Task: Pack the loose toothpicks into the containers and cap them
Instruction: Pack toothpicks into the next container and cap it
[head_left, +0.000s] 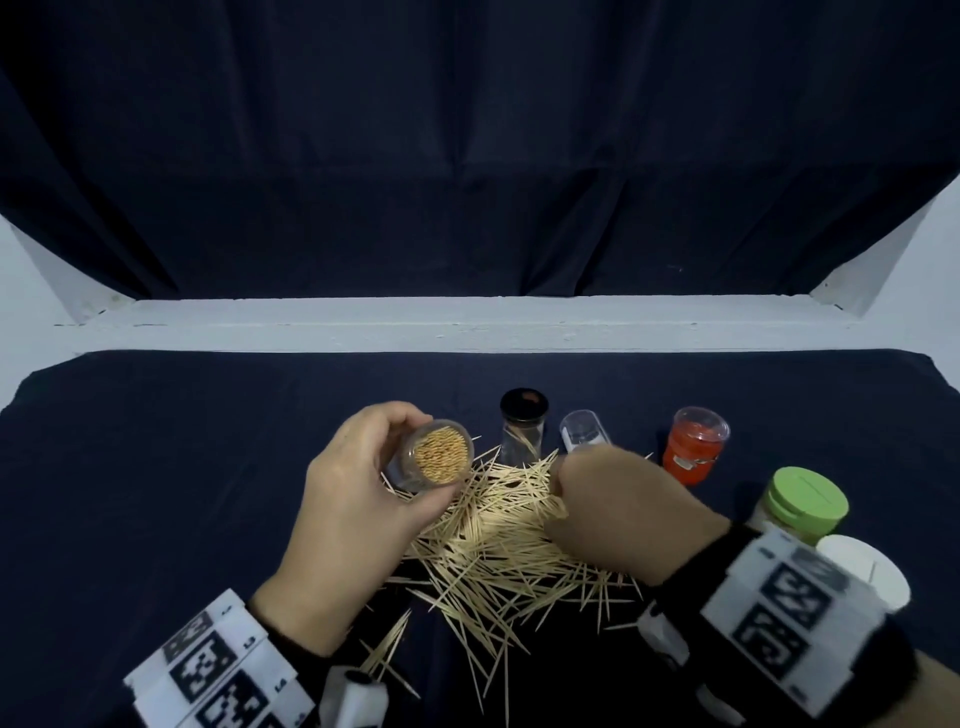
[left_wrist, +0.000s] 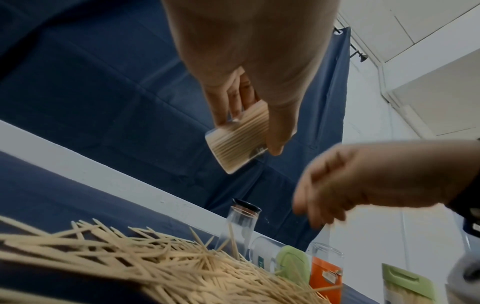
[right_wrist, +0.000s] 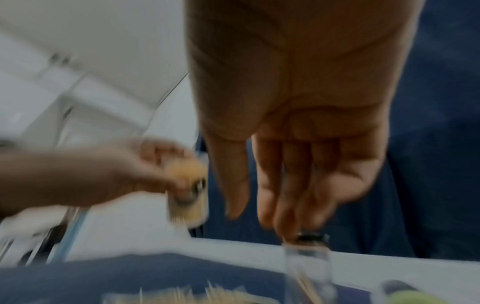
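Toothpicks (head_left: 514, 540), thin pale wooden sticks, lie heaped across the dark blue cloth (head_left: 156, 493), plenty left to pack.

Left hand (head_left: 353, 499) curls its fingers around a small clear plastic container (head_left: 436, 457), lifted over the heap's left edge, mouth tilted toward the camera, crammed full and uncapped. Right hand (head_left: 618, 514) reaches over the pile with fingers fairly straight in the wrist view; whether it pinches any sticks, I cannot tell. Behind stand a black-lidded clear jar (head_left: 523, 431) holding only a few sticks, a clear tube lying on its side (head_left: 584, 428) and a red-filled clear cup (head_left: 693, 447); a green-lidded jar (head_left: 802, 506) sits at right. By my reckoning: one container filled, capping and most packing ahead.
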